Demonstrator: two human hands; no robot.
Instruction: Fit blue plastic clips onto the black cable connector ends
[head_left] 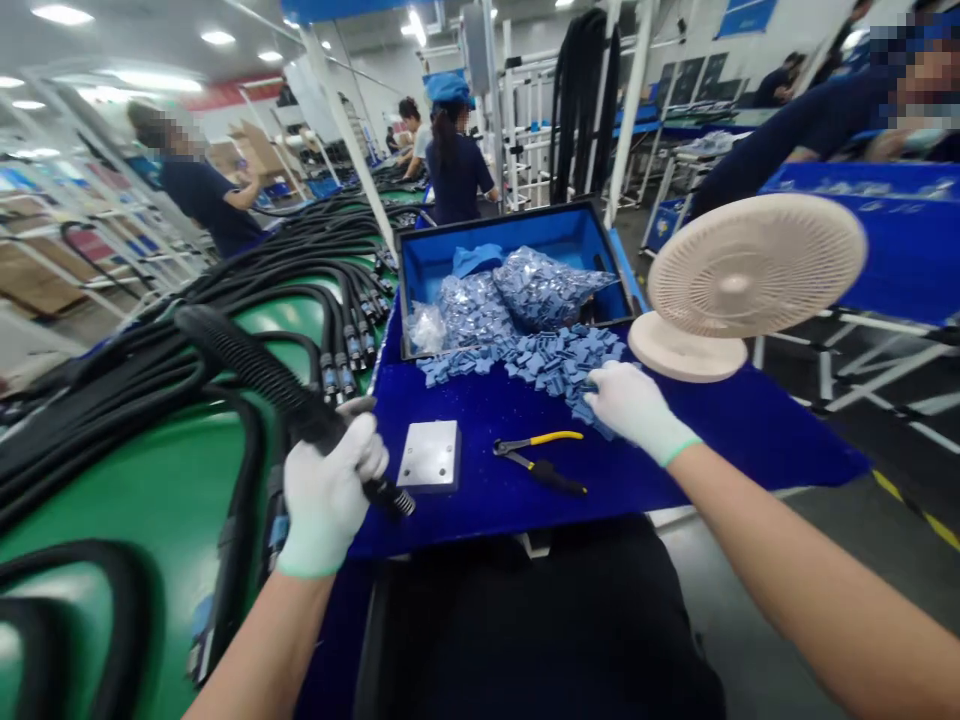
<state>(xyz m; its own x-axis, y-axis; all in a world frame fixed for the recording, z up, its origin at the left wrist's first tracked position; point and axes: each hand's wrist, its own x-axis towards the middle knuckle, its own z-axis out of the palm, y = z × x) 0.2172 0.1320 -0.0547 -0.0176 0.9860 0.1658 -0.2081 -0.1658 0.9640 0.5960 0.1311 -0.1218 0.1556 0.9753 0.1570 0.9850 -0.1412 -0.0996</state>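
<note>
My left hand (330, 495), in a white glove with a green cuff, is shut around a thick black corrugated cable (247, 360) near its end, where a short ribbed black tip (397, 497) sticks out. My right hand (634, 410), gloved the same way, rests its fingertips on the edge of a loose pile of small blue pieces (559, 365). Whether those fingers hold a piece is hidden. Both lie on a dark blue felt mat (630, 490), between a square metal plate (429, 455) and yellow-handled cutters (536, 458).
Bundled black cables cover a green table (165, 500) on my left. An open blue-lined case (510, 228) holds bags of blue pieces (551, 285). A cream fan (750, 265) stands at the mat's right. Co-workers (457, 170) stand beyond the case.
</note>
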